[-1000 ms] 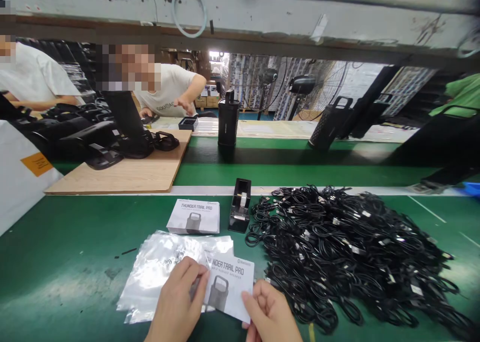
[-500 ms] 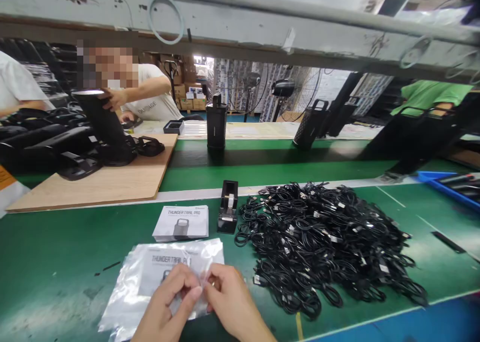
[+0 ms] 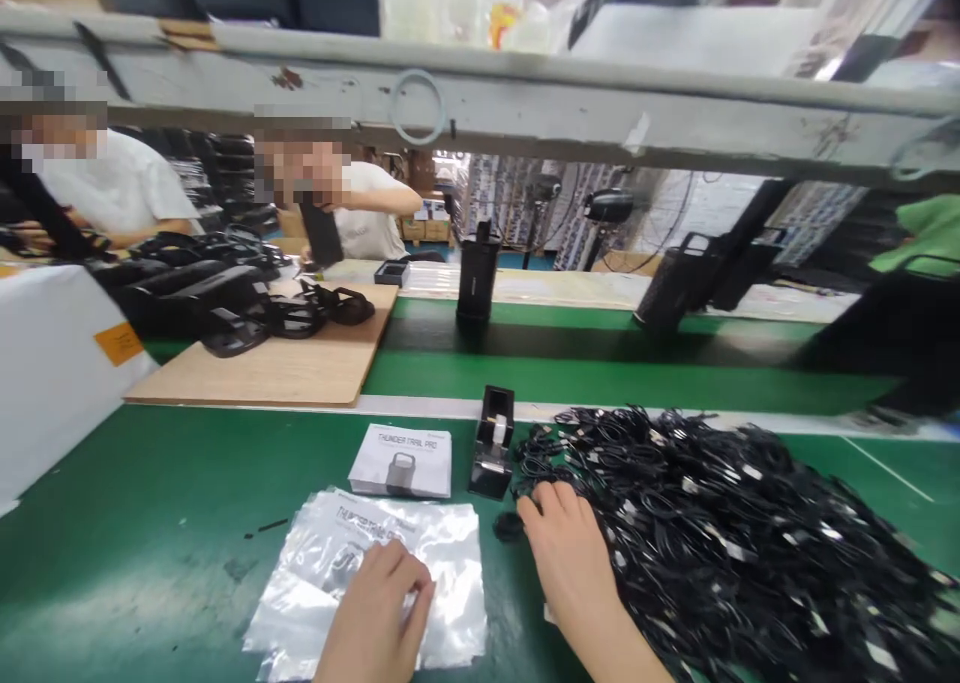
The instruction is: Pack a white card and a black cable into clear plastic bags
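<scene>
A layered stack of clear plastic bags (image 3: 457, 563) lies at the front, with a printed leaflet (image 3: 360, 523) showing through the top. My left hand (image 3: 382, 603) rests over the bags, its thumb and fingers closed on the bag plastic. To the right, my right hand (image 3: 566, 548) is at the left edge of a pile of black cables (image 3: 720, 543), with fingers curled down round a cable; its fingertips are partly hidden. Behind the bags sits a stack of printed booklets (image 3: 401, 463). Beside it stands a black tape dispenser (image 3: 493, 453).
A wooden board (image 3: 300, 383) with black parts lies at the back left, beside a white box (image 3: 60, 373). Black speakers (image 3: 477, 278) stand on the green belt (image 3: 540, 363). An overhead beam (image 3: 525, 98) crosses above. Co-workers (image 3: 367, 213) are at the far side.
My right hand has left the bags and moved right to the cables. My left hand stays on the bags. The view has turned left, and a co-worker has lifted the tall black piece off the board.
</scene>
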Tool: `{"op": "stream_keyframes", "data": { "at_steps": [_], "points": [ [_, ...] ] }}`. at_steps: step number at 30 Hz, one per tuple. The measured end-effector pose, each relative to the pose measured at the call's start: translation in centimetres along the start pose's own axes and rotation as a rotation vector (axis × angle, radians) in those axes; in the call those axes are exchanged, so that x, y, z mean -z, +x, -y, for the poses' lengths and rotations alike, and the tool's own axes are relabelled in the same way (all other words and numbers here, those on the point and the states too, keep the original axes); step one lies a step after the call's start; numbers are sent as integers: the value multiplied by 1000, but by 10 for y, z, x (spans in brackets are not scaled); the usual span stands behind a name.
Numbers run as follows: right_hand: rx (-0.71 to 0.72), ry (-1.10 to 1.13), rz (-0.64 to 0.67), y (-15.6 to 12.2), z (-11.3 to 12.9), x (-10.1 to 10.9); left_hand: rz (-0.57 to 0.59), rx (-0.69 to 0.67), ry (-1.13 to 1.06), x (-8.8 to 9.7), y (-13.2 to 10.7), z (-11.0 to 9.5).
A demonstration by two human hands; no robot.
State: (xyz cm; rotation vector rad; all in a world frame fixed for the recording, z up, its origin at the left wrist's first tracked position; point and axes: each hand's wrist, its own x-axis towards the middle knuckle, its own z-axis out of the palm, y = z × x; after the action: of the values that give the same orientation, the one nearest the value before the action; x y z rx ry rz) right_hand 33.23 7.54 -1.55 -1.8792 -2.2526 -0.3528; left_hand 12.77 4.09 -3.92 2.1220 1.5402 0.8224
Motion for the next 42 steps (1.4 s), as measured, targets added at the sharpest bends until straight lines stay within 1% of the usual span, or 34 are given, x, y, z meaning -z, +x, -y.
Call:
{"op": "stream_keyframes", "data": {
  "at_steps": [2,4,5,6,7,8,9,10,12,15,17,19,23,27,29,32,35,38,39,40,42],
  "points": [
    [64,176,-127,-3,-4,-9,-14,31,-34,2,1,-1],
    [105,385,-228,-6,-4,-11,-5,114,-103,8,2,-4],
    [95,488,-249,-9,-1,-8,6,170,-150,12,2,-6],
    [57,591,-240,-11,4,-3,15,225,-197,16,2,-7],
    [6,700,-190,-14,10,3,20,271,-241,19,3,-9],
    [-49,806,-110,-16,17,10,17,299,-282,22,3,-10],
    [-90,902,-8,-18,25,17,10,311,-319,24,3,-11],
    [-95,965,99,-20,33,23,-3,314,-352,24,3,-11],
    [-55,951,229,-21,45,31,-37,317,-409,24,3,-10],
    [-23,759,288,-22,51,33,-64,318,-455,23,3,-8],
    [-28,725,314,-21,51,34,-44,298,-451,25,2,-10],
    [-36,780,330,-18,52,35,-25,271,-442,27,2,-13],
    [-71,855,302,-7,63,37,-27,210,-488,30,1,-21],
    [18,959,304,4,71,46,-50,202,-557,40,7,-23],
    [82,1020,323,11,70,57,-67,231,-618,49,12,-23],
    [266,996,342,26,68,79,-114,269,-691,68,22,-25],
    [453,886,278,49,67,102,-193,253,-728,84,29,-24],
    [540,863,238,77,66,122,-322,255,-716,93,32,-16],
    [558,849,229,84,64,128,-339,279,-723,94,33,-13],
    [581,836,227,91,63,134,-325,311,-748,94,33,-10],
    [647,846,239,98,58,146,-234,370,-847,91,33,-5]
  ]
}}
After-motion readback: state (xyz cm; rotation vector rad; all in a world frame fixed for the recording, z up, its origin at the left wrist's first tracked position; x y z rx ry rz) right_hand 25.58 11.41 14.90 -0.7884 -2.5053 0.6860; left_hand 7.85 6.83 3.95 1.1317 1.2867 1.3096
